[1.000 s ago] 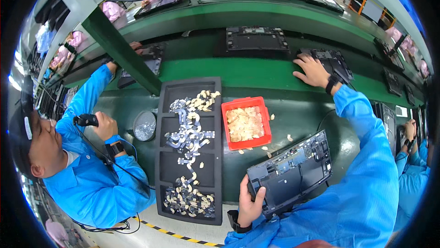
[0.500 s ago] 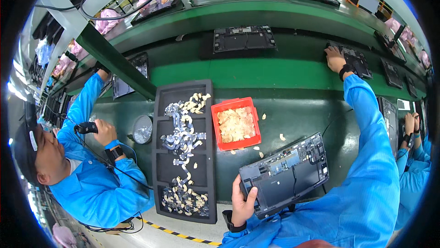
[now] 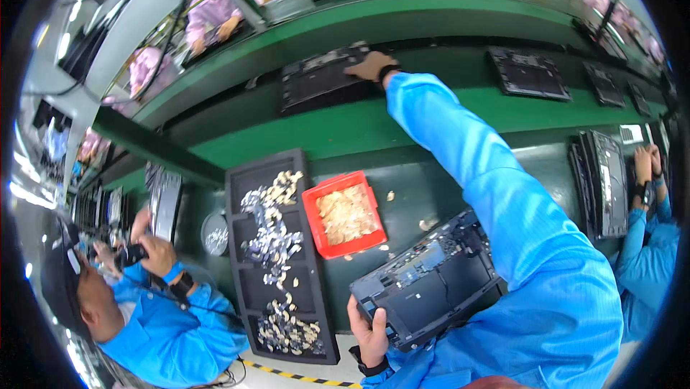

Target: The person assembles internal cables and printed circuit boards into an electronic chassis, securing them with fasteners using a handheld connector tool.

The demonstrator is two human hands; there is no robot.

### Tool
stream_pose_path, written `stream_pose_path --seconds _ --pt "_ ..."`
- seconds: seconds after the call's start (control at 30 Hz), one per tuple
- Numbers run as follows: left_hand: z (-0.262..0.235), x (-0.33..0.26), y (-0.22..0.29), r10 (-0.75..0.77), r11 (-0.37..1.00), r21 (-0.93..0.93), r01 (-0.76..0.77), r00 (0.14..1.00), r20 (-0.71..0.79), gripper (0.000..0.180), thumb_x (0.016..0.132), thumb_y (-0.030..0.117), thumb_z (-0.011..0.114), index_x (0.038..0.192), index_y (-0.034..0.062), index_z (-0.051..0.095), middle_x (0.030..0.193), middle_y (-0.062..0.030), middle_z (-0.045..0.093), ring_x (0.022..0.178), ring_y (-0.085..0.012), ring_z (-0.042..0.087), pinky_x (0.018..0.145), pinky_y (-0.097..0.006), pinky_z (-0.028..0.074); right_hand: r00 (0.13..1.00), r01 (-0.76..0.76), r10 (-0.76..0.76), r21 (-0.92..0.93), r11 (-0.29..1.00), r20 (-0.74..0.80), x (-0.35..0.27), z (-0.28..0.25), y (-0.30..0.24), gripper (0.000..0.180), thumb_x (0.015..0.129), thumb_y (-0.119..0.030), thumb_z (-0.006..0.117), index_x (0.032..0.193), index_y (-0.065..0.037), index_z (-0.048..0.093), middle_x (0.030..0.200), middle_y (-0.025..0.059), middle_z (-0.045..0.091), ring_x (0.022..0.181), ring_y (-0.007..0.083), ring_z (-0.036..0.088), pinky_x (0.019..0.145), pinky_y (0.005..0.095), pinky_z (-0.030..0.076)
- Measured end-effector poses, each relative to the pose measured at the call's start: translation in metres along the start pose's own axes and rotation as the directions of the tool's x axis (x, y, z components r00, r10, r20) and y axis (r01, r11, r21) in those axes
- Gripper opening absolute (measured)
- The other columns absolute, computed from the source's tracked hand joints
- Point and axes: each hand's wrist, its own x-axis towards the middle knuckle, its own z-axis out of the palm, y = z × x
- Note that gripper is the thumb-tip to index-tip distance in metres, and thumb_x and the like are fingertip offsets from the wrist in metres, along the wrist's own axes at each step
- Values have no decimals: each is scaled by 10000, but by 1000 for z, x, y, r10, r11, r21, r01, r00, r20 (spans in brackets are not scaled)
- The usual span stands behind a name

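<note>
My left hand [image 3: 372, 336] grips the lower left corner of an opened laptop base [image 3: 424, 299], thumb on top. The base is dark, with a circuit board along its far side and a black battery area nearer. It is tilted, and my right sleeve hides its right end. My right arm reaches far forward. My right hand [image 3: 375, 67] closes on the right end of a second opened laptop base [image 3: 323, 76] on the green line; its fingertips are partly hard to make out. A red bin [image 3: 379, 227] of small cream-coloured pieces stands left of the held base.
A black foam tray [image 3: 314, 281] holds silvery flexible strips and cream pieces. Beside it is a round dish [image 3: 214, 234]. More bases [image 3: 532, 73] lie along the line; stacked ones [image 3: 604, 184] stand at right. A co-worker in blue [image 3: 165, 331] sits left, holding a dark tool.
My right hand has moved left from the right-hand laptop base to the middle one on the line. My view has turned and shifted. My left hand keeps its base.
</note>
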Motion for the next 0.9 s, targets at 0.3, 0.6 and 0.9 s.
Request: stream_pose_path --seconds 0.3,0.6,0.9 --pt "6 4 3 -54 999 6 54 999 -6 686 1018 178 660 1576 -7 306 1433 -119 524 1243 -199 531 1101 -354 405 980 -198 198 -3 980 -22 -2 16 -50 1222 617 -631 905 1511 28 395 1521 278 428 1398 523 434 1150 559 411" --pt "11 6 3 -65 998 24 64 996 53 654 1030 144 624 1580 -4 303 1460 -135 508 1265 -216 526 1125 -362 385 956 129 30 511 850 -291 18 28 -24 982 684 -312 934 1439 18 399 1276 294 619 1168 405 644 1054 451 508" --pt "13 10 9 24 994 103 -31 997 76 627 1013 90 611 1564 -21 332 1468 -152 506 1277 -220 525 1119 -347 386 849 466 -188 531 708 -495 -165 -152 46 795 891 -72 748 1540 59 307 1384 189 564 1276 243 551 1090 341 448"
